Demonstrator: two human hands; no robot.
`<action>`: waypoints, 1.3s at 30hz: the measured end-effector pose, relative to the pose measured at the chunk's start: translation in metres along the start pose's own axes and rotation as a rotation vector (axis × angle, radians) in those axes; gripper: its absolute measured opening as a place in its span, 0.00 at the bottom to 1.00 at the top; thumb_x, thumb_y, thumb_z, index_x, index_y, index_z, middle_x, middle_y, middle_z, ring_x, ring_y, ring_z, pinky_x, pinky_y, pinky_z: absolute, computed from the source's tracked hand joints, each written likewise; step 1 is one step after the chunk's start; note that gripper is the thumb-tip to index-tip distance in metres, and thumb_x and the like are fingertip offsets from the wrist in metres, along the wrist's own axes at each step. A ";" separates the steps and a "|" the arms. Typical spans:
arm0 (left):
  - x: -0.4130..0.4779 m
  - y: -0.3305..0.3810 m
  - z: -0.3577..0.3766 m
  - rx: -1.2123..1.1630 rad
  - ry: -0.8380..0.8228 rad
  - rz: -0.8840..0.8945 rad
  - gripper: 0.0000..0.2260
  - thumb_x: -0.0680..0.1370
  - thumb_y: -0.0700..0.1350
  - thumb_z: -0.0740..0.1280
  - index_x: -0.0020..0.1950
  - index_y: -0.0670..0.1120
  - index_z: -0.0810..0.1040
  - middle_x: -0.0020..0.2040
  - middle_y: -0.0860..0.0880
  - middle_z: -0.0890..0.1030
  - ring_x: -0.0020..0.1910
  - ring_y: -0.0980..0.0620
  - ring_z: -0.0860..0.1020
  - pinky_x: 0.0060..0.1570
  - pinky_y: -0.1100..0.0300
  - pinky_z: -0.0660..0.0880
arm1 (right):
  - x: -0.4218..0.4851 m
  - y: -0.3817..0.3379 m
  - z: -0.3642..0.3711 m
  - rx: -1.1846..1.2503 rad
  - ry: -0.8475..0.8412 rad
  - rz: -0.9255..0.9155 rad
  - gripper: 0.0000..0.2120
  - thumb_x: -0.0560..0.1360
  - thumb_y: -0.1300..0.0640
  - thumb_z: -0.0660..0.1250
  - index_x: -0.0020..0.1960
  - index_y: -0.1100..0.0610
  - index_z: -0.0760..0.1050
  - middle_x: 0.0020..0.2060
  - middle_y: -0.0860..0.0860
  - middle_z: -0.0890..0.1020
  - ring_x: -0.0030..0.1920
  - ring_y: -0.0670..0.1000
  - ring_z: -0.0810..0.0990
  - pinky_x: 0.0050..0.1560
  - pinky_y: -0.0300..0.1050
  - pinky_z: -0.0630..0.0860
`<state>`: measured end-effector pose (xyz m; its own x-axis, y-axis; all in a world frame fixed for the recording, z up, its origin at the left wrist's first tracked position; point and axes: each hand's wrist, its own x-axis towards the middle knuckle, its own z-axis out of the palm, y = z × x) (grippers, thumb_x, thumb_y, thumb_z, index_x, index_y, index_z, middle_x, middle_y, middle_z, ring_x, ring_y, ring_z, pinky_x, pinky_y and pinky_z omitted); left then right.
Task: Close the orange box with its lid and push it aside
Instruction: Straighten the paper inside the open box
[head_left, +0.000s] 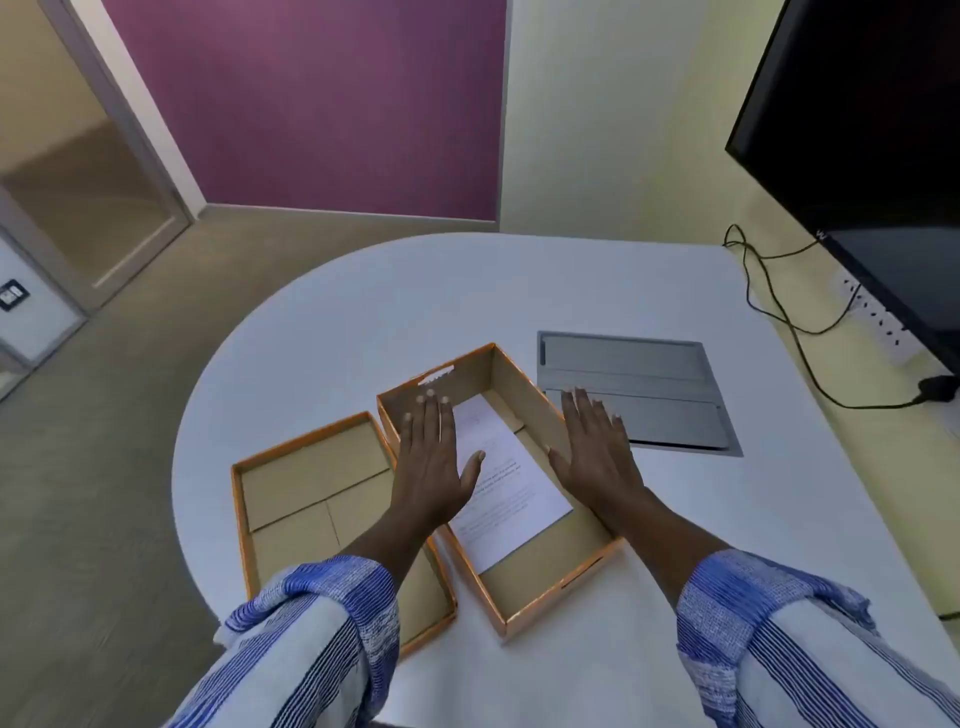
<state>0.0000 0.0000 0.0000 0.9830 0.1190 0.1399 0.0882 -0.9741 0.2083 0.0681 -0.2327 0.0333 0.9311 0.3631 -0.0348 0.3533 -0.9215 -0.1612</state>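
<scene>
The orange box (524, 410) stands open in the middle of the white table, brown inside, with a printed white sheet of paper (506, 493) lying in it. Its lid (306, 499) lies upside down right beside it on the left, touching it. My left hand (434, 462) hovers flat over the box's left wall, fingers spread, holding nothing. My right hand (597, 452) hovers flat over the box's right wall, also empty with fingers apart.
A grey metal cable hatch (639, 384) is set into the white table (363, 322) just right of the box. A black monitor (872, 156) and black cables (789, 317) are at the far right. The table's rounded edge lies to the left.
</scene>
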 end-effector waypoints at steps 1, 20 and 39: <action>-0.006 -0.001 0.003 0.000 -0.010 -0.029 0.39 0.82 0.64 0.50 0.83 0.39 0.45 0.84 0.39 0.43 0.83 0.42 0.40 0.81 0.46 0.42 | -0.003 0.001 0.004 0.000 -0.029 0.028 0.39 0.81 0.41 0.57 0.83 0.54 0.42 0.83 0.57 0.49 0.82 0.61 0.52 0.80 0.62 0.52; -0.049 0.005 0.026 -0.730 -0.135 -0.504 0.30 0.83 0.42 0.57 0.84 0.50 0.49 0.64 0.41 0.80 0.48 0.44 0.81 0.48 0.54 0.77 | -0.047 0.035 0.022 0.217 0.016 0.353 0.17 0.80 0.60 0.60 0.67 0.58 0.75 0.59 0.58 0.81 0.55 0.63 0.81 0.51 0.51 0.75; -0.035 0.012 0.045 -0.781 -0.239 -0.328 0.30 0.84 0.57 0.59 0.83 0.46 0.58 0.76 0.42 0.71 0.66 0.44 0.78 0.60 0.53 0.73 | -0.103 0.031 0.016 0.212 0.217 0.369 0.23 0.75 0.53 0.70 0.66 0.61 0.72 0.59 0.59 0.79 0.57 0.61 0.78 0.52 0.54 0.77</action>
<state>-0.0259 -0.0244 -0.0456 0.9426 0.2407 -0.2316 0.3227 -0.4774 0.8173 -0.0181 -0.2970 0.0163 0.9963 -0.0414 0.0750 -0.0102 -0.9267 -0.3756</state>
